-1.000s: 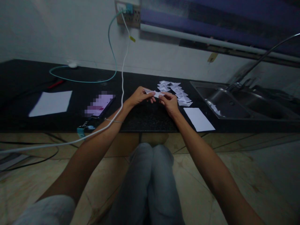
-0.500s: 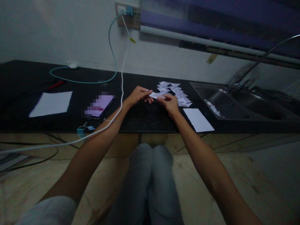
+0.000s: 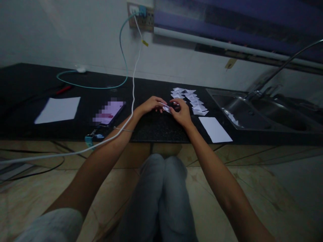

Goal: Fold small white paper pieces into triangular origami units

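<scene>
Right hand (image 3: pixel 182 113) has spread its fingers since the earlier frame, thumb touching the small paper (image 3: pixel 166 107) the left hand (image 3: pixel 152 104) pinches mid-worktop (image 3: pixel 161 131). Folded pieces (image 3: pixel 196 102) (two rows, seemingly done) lie nearer the back edge; one sheet (image 3: pixel 215 129) by the front edge looks unfolded.

Phone screen (image 3: pixel 111 112) far left of the sink (image 3: pixel 242 107) mostly blurry, tap (image 3: pixel 255 94) above the sink cut off, little paper (image 3: pixel 166 108) left of the sink partly hidden by fingers (image 3: pixel 157 99)
</scene>
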`<state>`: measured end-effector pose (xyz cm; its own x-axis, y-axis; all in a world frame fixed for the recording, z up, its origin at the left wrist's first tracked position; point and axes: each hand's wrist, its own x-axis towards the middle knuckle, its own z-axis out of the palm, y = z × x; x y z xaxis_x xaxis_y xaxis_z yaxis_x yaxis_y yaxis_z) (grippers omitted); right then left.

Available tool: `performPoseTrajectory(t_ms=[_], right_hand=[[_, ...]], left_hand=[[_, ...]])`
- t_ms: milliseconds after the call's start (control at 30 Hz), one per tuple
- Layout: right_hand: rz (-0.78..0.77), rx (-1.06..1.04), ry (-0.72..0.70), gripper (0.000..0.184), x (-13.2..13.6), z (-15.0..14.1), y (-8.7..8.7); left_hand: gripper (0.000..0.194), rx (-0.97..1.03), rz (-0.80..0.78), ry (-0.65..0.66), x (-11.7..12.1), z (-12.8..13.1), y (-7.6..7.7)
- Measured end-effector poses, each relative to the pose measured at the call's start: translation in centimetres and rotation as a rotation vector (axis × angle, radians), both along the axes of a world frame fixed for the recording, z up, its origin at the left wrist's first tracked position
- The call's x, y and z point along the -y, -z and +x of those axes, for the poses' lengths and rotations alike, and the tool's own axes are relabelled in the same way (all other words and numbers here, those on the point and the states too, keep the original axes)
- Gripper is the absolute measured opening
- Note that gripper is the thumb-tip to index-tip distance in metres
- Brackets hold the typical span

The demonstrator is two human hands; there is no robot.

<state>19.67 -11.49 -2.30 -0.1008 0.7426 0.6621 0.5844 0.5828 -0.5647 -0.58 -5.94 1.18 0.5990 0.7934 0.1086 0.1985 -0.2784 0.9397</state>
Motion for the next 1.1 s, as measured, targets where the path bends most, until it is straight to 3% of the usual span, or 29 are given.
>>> performPoseTrajectory(t_ms=[100, 367, 567, 933, 1100], right_hand=[[0.014, 0.126, -0.027, 0.013, 0.4, -0.4, -0.4], [0.021, 0.283, 0.117, 0.019, 0.4, -0.6, -0.1], [-0.013, 0.213, 0.195, 0.018, 0.3, -0.3, -0.1], [0.023, 0.21, 0.181, 0.01, -0.2, -0.3, 0.4], [-0.042, 0.151, 0.166, 0.011, -0.6, 0.2, 0.5]], left_hand=[[0.019, -0.015, 0.02, -0.018, 0.1, 0.1, 0.0], [0.021, -0.038, 0.058, -0.058, 0.4, 0.3, -0.1], [0.02, -0.044, 0.051, -0.063, 0.4, 0.4, -0.1], [0.026, -0.059, 0.199, -0.021, 0.4, 0.5, 0.6], [0.028, -0.09, 0.195, -0.007, 0.3, 0.5, 0.5]])
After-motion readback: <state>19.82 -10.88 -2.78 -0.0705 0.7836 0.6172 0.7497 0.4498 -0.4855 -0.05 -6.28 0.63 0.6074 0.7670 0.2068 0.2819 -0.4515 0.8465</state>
